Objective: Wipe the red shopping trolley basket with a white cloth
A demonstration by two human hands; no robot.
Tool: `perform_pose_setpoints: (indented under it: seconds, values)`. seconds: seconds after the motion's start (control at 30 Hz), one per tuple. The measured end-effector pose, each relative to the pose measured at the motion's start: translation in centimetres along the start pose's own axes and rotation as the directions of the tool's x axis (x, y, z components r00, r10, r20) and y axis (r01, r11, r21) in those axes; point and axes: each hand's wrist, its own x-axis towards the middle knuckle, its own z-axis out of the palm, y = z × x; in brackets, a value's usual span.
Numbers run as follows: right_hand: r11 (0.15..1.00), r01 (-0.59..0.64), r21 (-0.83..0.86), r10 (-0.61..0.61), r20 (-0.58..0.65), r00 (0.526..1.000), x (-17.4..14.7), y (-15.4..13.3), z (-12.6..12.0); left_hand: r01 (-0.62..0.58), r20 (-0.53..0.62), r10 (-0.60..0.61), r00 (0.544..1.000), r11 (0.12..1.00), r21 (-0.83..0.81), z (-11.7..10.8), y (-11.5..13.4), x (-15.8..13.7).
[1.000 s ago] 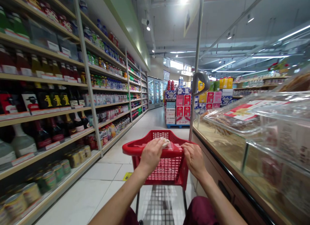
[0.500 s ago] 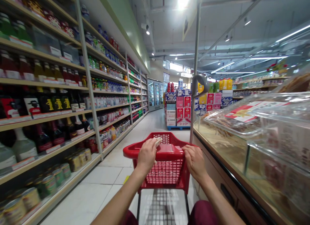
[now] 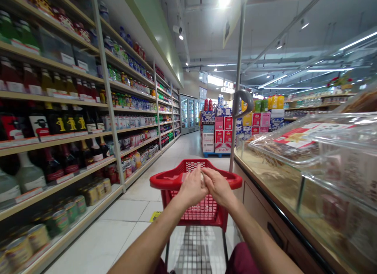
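Note:
My two hands meet above the handle of a red shopping cart (image 3: 232, 181). My left hand (image 3: 192, 188) is closed around a small crumpled white tissue (image 3: 202, 177), most of which the fingers cover. Fingers of my right hand (image 3: 217, 186) curl over the same tissue from the other side, their tips beside those of the left. Both hands hover at the handle's middle; I cannot tell whether the wrists rest on it. Through the basket's grid, something pink shows inside the cart.
Shelves of bottles and cans (image 3: 70, 124) line the left side. Close on the right runs a glass-sided counter with clear plastic packs (image 3: 294, 140) and a metal pole (image 3: 237, 81). Stacked boxes (image 3: 223, 130) stand ahead on a blue pallet; fridges (image 3: 189, 113) are farther back.
My right hand has left the right part of the cart handle and moved left to join my left hand. The left hand has shifted slightly right with the tissue.

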Motion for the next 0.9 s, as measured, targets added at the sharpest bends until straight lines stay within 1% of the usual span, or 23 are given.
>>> perform_pose_setpoints:
  seconds: [0.03, 0.07, 0.1, 0.17, 0.23, 0.27, 0.33, 0.4, 0.47, 0.53, 0.57, 0.63, 0.7, 0.73, 0.77, 0.8, 0.9]
  values:
    - [1.000, -0.008, 0.026, 0.007, 0.051, 0.999, 0.4, -0.3, 0.1, 0.042, 0.040, -0.043, 0.998, 0.999, 0.029, -0.3, -1.2, -0.3]
    - [0.999, -0.027, 0.042, 0.023, 0.082, 0.996, 0.6, -0.4, 0.3, 0.091, 0.053, -0.095, 0.994, 0.994, 0.067, -0.6, -2.4, -0.7]
    - [0.998, -0.049, 0.045, 0.044, 0.096, 0.994, 0.9, -0.6, 0.3, 0.105, 0.040, -0.109, 0.993, 0.989, 0.102, -0.8, -3.6, -1.1]
    - [0.996, -0.094, 0.009, 0.092, 0.109, 0.990, 1.2, -1.0, 0.6, 0.095, -0.015, -0.093, 0.996, 0.987, 0.133, -0.9, -5.2, -2.0]
    - [0.991, -0.118, -0.059, 0.124, 0.100, 0.987, 1.6, -1.9, 1.1, 0.060, -0.072, -0.050, 0.996, 0.990, 0.130, -0.6, -6.0, -2.6]
    - [0.990, -0.107, -0.092, 0.116, 0.089, 0.989, 1.7, -2.5, 1.5, 0.042, -0.098, -0.030, 0.995, 0.992, 0.121, -0.4, -6.0, -2.8]
    - [0.989, -0.045, -0.142, 0.055, 0.065, 0.996, 1.7, -3.5, 2.5, 0.006, -0.155, 0.010, 0.988, 0.995, 0.102, 0.1, -6.0, -3.1]
    - [0.988, 0.026, -0.155, -0.018, 0.055, 0.998, 1.3, -4.0, 3.0, -0.029, -0.209, 0.048, 0.977, 0.995, 0.092, 0.4, -6.0, -3.2]
    - [0.990, 0.063, -0.124, -0.058, 0.041, 0.997, 0.5, -3.1, 2.6, -0.045, -0.242, 0.066, 0.968, 0.995, 0.090, 0.6, -6.2, -3.3]
    - [0.995, 0.061, -0.074, -0.059, 0.027, 0.998, -0.3, -1.1, 1.1, -0.042, -0.251, 0.062, 0.966, 0.995, 0.087, 0.5, -6.4, -3.4]
    - [0.997, 0.031, -0.066, -0.030, 0.016, 0.999, -0.6, 0.2, 0.1, -0.035, -0.252, 0.056, 0.966, 0.996, 0.084, 0.5, -6.5, -3.5]
    - [0.992, -0.077, -0.104, 0.077, -0.007, 0.997, -0.9, 2.6, -1.8, -0.026, -0.257, 0.046, 0.965, 0.996, 0.080, 0.4, -6.5, -3.6]
    - [0.965, -0.189, -0.185, 0.186, -0.029, 0.982, -0.8, 3.8, -2.7, -0.015, -0.270, 0.037, 0.962, 0.997, 0.081, 0.4, -6.3, -3.6]
    - [0.956, -0.201, -0.213, 0.201, -0.024, 0.979, -0.7, 3.7, -2.7, -0.011, -0.275, 0.033, 0.961, 0.997, 0.082, 0.4, -6.2, -3.5]
    - [0.957, -0.181, -0.226, 0.183, -0.009, 0.983, -0.6, 3.3, -2.4, -0.008, -0.277, 0.031, 0.960, 0.996, 0.084, 0.4, -6.1, -3.4]
    - [0.965, -0.136, -0.226, 0.140, 0.004, 0.990, -0.6, 2.5, -1.8, -0.007, -0.277, 0.030, 0.960, 0.996, 0.085, 0.5, -6.0, -3.4]
    - [0.979, 0.025, -0.200, -0.030, -0.020, 0.999, -0.8, 0.2, 0.0, -0.016, -0.277, 0.040, 0.960, 0.996, 0.088, 0.6, -6.2, -3.1]
